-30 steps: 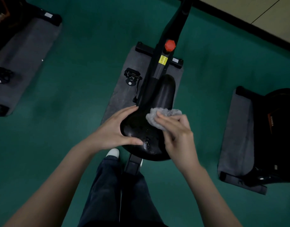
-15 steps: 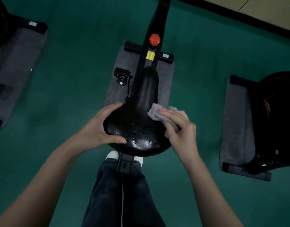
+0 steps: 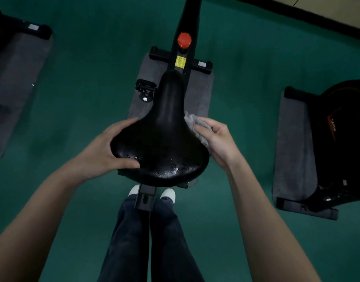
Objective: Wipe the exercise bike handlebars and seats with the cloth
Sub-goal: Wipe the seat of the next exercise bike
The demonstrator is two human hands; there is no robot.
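Black bike seat [image 3: 160, 143] centre frame, wet beads on rear. Left hand [image 3: 103, 151] grips its left edge, thumb on top. Right hand [image 3: 217, 139] presses bunched grey cloth [image 3: 195, 124] against seat's right flank, fingers closed around it

Single head-worn view, wide-angle, pitched steeply down. Looks from above the bike seat [image 3: 160, 139], which sits near frame centre, close, within arm's reach. Both forearms enter from the bottom corners; legs and shoe tips fall straight below the lens. Green floor [image 3: 83, 78] fills the surround, edges bowed by the lens. Neighbouring mats clipped at left and right margins. No second view to compare.
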